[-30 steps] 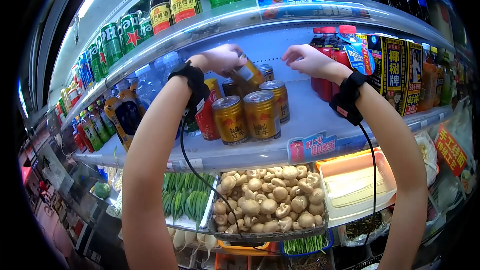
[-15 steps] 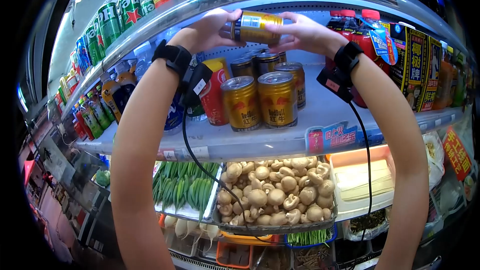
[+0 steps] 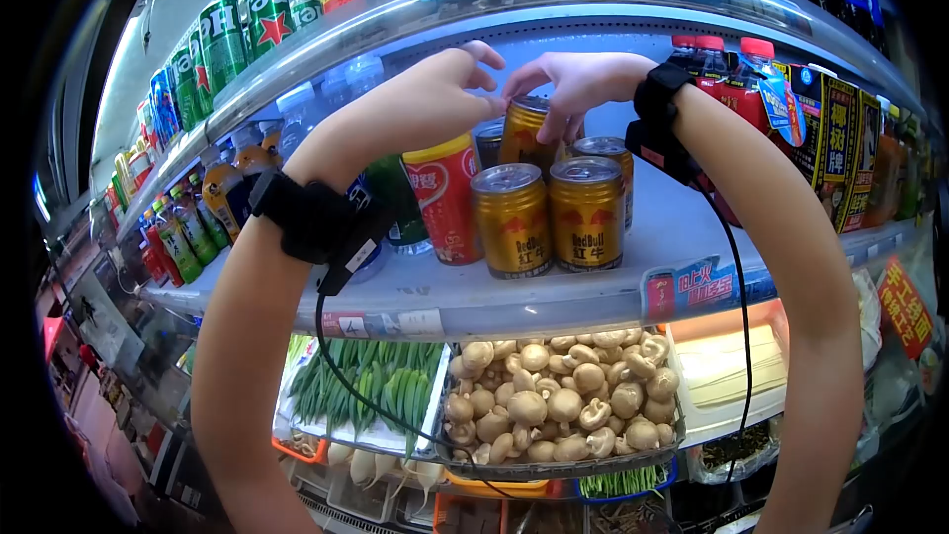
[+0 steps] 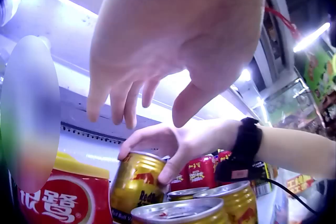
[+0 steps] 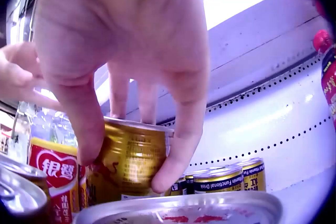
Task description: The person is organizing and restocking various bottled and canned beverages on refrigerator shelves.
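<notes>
My right hand (image 3: 581,84) grips a gold Red Bull can (image 3: 526,133) from above, thumb and fingers around its upper sides. The can stands nearly upright behind two front Red Bull cans (image 3: 511,222). In the right wrist view its silver rim shows between the fingers, and more gold cans (image 5: 220,179) stand farther back. My left hand (image 3: 430,94) hovers to the left of the held can with fingers spread and nothing in them. Below the left hand is a red can with a yellow lid (image 3: 445,198).
Red-capped bottles (image 3: 756,74) and black cartons (image 3: 835,133) line the shelf's right side. Plastic bottles (image 3: 232,188) fill the left. The upper shelf edge (image 3: 474,0) runs just above my hands. Below are trays of mushrooms (image 3: 563,400) and okra (image 3: 366,386).
The left hand first held the can tilted, then both hands held it sideways above the others. Now it is upright and lower in the right hand; the left has let go.
</notes>
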`<state>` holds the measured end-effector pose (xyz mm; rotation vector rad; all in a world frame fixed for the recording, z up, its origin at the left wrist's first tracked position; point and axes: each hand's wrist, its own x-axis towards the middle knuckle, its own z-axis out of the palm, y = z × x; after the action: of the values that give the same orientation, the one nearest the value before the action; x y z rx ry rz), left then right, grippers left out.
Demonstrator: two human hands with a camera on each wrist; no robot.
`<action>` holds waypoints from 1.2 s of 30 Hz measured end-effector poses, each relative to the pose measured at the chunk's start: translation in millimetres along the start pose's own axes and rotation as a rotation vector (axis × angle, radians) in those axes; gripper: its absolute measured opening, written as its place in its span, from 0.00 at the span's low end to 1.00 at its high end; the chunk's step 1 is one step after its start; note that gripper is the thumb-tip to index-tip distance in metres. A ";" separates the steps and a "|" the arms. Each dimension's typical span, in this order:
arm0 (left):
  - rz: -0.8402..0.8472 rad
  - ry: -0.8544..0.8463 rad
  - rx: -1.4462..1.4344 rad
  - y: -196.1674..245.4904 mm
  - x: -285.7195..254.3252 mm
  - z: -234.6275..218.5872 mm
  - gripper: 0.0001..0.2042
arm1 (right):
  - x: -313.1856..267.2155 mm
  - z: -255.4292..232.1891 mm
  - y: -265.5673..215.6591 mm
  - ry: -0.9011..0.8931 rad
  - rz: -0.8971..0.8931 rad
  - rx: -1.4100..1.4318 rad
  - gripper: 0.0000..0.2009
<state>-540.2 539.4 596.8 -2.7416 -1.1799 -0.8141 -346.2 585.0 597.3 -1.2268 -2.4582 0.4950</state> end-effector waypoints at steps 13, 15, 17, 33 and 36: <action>0.012 -0.161 0.247 13.2 -16.1 25.6 0.20 | 13.4 -0.7 -11.4 -0.317 0.084 -0.081 0.38; 0.007 -0.182 0.264 20.2 -12.1 27.4 0.26 | 6.1 -17.9 -2.6 -0.220 0.112 -0.083 0.34; 0.017 -0.254 0.231 25.5 -9.0 30.0 0.30 | -1.7 -33.6 10.0 -0.134 0.178 -0.018 0.33; -0.272 -0.386 0.080 24.0 10.9 27.9 0.30 | 52.5 -10.6 99.1 -0.084 0.188 0.073 0.22; -0.171 -0.358 0.084 16.0 11.6 30.6 0.32 | 56.2 -6.1 105.6 -0.001 0.144 0.028 0.16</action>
<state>-508.9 543.2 578.7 -2.8218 -1.4851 -0.2765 -302.4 691.1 563.3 -1.3989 -2.3667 0.5662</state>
